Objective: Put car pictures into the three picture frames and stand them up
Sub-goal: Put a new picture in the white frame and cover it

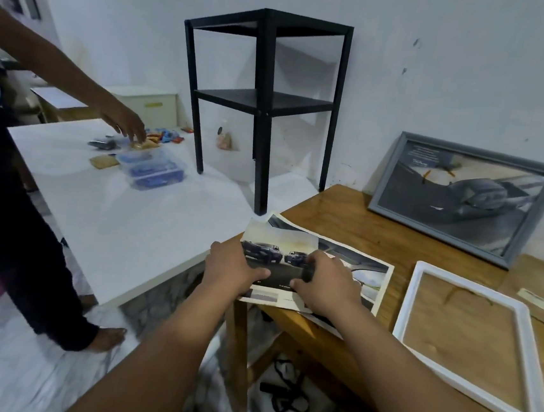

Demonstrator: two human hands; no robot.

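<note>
Both hands work at the front left corner of the wooden table [346,213]. The left hand [234,270] lies on the left edge of a car picture [276,249], with its thumb on top of the paper and the other fingers curled around the edge, so it grips the picture. The right hand [326,284] rests on the right part of the same picture with the fingers bent, and it holds a small dark object [307,272] that I cannot identify. This picture lies on a larger car picture [367,274], which partly hangs over the front edge of the table. A white frame [467,374], without a picture, lies flat near the right front edge. A grey frame [464,194] with a car picture inside stands leaning against the wall at the back edge. At the left, another person's hand [126,122] reaches over a white table [113,217], above clear plastic boxes [151,167].
</note>
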